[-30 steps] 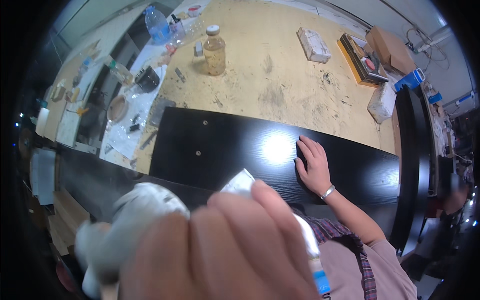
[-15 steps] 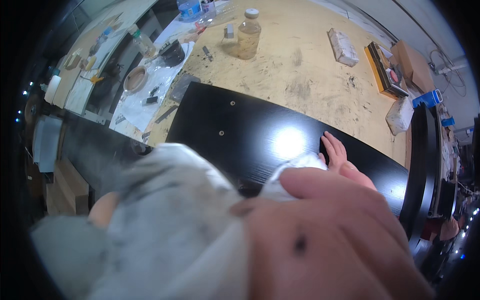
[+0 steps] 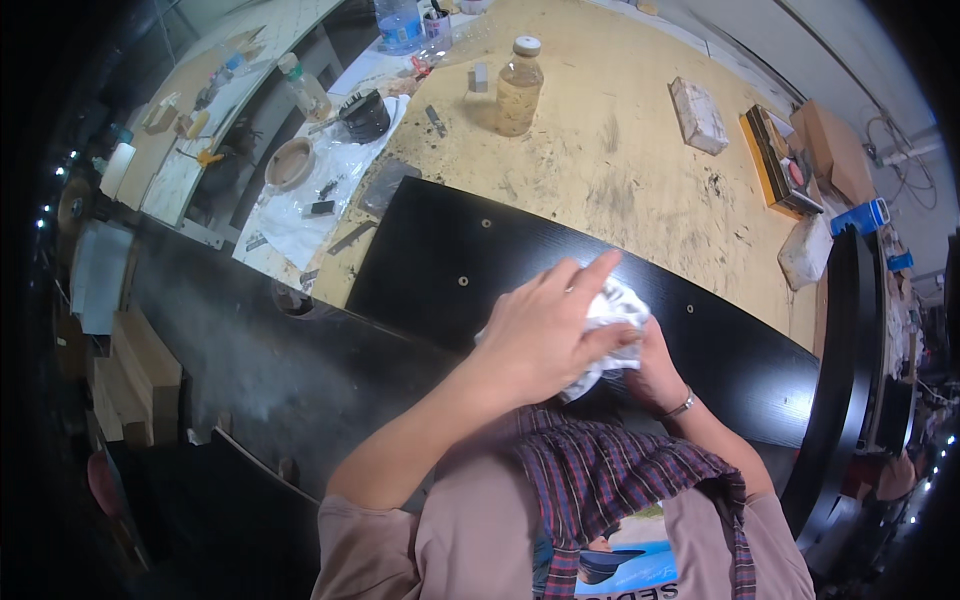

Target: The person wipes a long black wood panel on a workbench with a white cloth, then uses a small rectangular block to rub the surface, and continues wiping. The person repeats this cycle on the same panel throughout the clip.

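Observation:
A crumpled white cloth (image 3: 607, 318) is bunched between my two hands, over a long glossy black board (image 3: 425, 240). My left hand (image 3: 545, 325) lies across the cloth from the left, its fingers closed over it and the index finger stretched along the top. From the right, my right hand (image 3: 655, 368), with a metal band at the wrist, grips the cloth's other side; most of its fingers are hidden. Small round metal fittings (image 3: 463, 281) are set in the board's surface.
The board rests on a stained wooden table (image 3: 610, 160). Beyond it stand a jar of cloudy liquid (image 3: 520, 88), a white block (image 3: 698, 115) and an open box (image 3: 780, 160). A round dish (image 3: 290, 163) and black cup (image 3: 364, 116) sit on the left. Dark panels (image 3: 838, 350) stand at right.
One hand with the cloth was close to the camera and has dropped to the board. The other hand, flat on the board before, has come to the cloth.

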Demonstrator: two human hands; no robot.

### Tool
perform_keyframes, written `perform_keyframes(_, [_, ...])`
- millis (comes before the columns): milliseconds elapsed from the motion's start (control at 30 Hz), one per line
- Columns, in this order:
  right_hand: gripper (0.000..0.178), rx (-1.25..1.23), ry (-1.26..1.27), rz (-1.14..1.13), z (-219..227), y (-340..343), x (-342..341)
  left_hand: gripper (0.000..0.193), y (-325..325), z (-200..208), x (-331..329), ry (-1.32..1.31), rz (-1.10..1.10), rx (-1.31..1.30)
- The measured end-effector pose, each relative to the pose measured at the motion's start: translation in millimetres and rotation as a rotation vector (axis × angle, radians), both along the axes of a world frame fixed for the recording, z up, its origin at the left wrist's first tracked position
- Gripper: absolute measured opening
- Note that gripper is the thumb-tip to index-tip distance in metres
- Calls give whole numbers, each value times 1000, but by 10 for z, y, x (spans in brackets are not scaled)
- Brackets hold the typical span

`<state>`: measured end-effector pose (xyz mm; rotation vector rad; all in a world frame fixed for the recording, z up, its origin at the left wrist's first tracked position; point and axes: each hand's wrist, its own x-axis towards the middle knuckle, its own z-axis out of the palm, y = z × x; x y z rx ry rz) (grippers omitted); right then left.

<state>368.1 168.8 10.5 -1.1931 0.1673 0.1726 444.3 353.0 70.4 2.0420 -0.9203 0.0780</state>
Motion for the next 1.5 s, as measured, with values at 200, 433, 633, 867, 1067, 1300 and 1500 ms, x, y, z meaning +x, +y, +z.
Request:
perform_keyframes(200, [16, -175, 71, -104, 84, -115, 383, 12, 814, -433, 169, 450, 386, -314])
perform_keyframes(433, [14, -133, -57, -176, 375, -224, 856, 20, 1356, -567, 154, 133, 668, 63])
perform_keyframes(633, [19, -329, -157, 423, 759, -8, 1097, 79, 602, -35, 379, -99, 210, -127])
perform_keyframes(867, [18, -532, -187, 385, 952, -121, 1412, 15, 614, -90, 541, 333, 114, -276])
perform_keyframes(1067, [19, -572, -257, 362, 939, -52, 1544, 10, 818, -163, 570, 91, 377, -423])
perform_keyframes(1300, [37, -773, -138, 673, 813, -360, 1507, 12, 1130, -347, 998, 312, 774, -879])
perform_keyframes(1500, [16, -480, 23, 295, 698, -797, 1327, 18, 1504, -277, 860, 283, 689, -1153])
